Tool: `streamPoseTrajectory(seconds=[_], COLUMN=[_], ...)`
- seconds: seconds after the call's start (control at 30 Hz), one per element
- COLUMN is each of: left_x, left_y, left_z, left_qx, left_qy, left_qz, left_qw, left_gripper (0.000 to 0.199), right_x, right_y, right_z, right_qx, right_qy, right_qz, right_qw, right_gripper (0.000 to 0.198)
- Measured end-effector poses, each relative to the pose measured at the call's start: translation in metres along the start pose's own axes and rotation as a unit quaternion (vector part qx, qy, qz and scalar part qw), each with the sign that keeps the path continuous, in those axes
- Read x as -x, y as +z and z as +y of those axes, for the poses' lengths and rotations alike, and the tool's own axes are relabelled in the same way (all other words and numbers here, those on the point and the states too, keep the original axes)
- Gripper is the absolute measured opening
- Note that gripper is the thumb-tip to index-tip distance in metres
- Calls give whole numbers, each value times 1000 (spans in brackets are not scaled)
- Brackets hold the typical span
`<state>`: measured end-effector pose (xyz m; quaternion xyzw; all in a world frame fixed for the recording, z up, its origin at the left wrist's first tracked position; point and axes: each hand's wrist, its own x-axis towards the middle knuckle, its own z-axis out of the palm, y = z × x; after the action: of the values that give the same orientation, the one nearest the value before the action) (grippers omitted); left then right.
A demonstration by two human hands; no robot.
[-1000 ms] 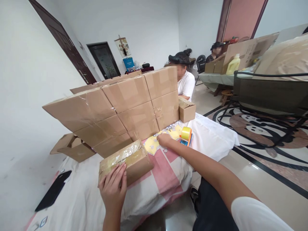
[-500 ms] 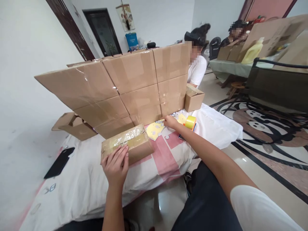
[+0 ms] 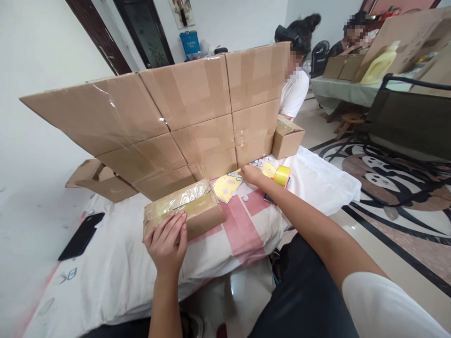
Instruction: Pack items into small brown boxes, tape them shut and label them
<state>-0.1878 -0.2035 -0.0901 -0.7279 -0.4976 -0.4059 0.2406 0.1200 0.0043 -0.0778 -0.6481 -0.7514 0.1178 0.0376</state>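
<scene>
1. My left hand [image 3: 166,241] lies flat, fingers spread, on the near end of a small taped cardboard box [image 3: 183,213], palm pressing its near face and fingertips over its top edge.
2. That box sits on the bed [image 3: 116,277], on white and pink bedding, at the near left of the scene; its top is wrapped in wrinkled clear tape.
3. My right hand [image 3: 251,174] is stretched far forward with the fingers drawn together, fingertips down on a yellow sheet [image 3: 227,186] dotted with pale round stickers. I cannot tell whether it pinches one of them.
4. Just right of that hand lies a yellow tape roll [image 3: 282,175] in its dispenser, close to the hand but not touching it.
5. Behind both hands rises a wall of stacked cardboard boxes [image 3: 176,122], taped at the seams, leaning across the far side of the bed.
6. A smaller closed box [image 3: 288,137] stands at the right end of that wall.
7. A black phone [image 3: 81,234] lies on the bedding at the near left, well apart from my left hand.
8. An open carton [image 3: 98,180] rests at the far left, beside the wall of boxes.
9. Another person in a white shirt [image 3: 295,94] sits beyond the stack.
</scene>
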Motion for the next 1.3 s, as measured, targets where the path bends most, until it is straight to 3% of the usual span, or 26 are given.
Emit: streamPoseTrajectory(seconds=[0.2,0.3,0.47,0.67,0.73,0.8,0.87,0.97,1.07,1.17,1.3], left_x=[-2,-1,3,1,0,0,1,3,4,3,1], left_y=[1,3,6,6,6,7,7,8,8,8,7], left_z=[-1,-2,-3,-1,0,0,0,-1,-1,0,2], left_qx=[-9,-7,1,-9,-13,-16,-17,-14,-13,-14,-24], left_qy=[9,9,13,18,20,23,23,20,16,9,6], left_qz=[9,15,22,33,35,41,47,41,37,38,40], left_qw=[1000,1000,1000,999,999,999,998,999,999,999,999], left_gripper=[36,35,36,34,33,33,33,35,36,33,29], right_x=[25,49,70,67,66,65,63,60,61,64,74], right_y=[-10,-6,17,33,36,40,44,51,57,62,66], right_z=[5,2,-4,-17,-25,-33,-40,-47,-53,-60,-70], right_qx=[-13,-12,-48,-159,-240,-363,-474,-542,-566,-568,-539], right_qy=[-50,-62,-98,-116,-112,-98,-73,-41,-33,-60,-113], right_qz=[-92,-124,-90,12,45,62,70,83,100,138,164], right_qw=[994,990,990,980,963,925,875,835,818,809,818], right_gripper=[10,25,7,21,29,31,27,14,3,4,4])
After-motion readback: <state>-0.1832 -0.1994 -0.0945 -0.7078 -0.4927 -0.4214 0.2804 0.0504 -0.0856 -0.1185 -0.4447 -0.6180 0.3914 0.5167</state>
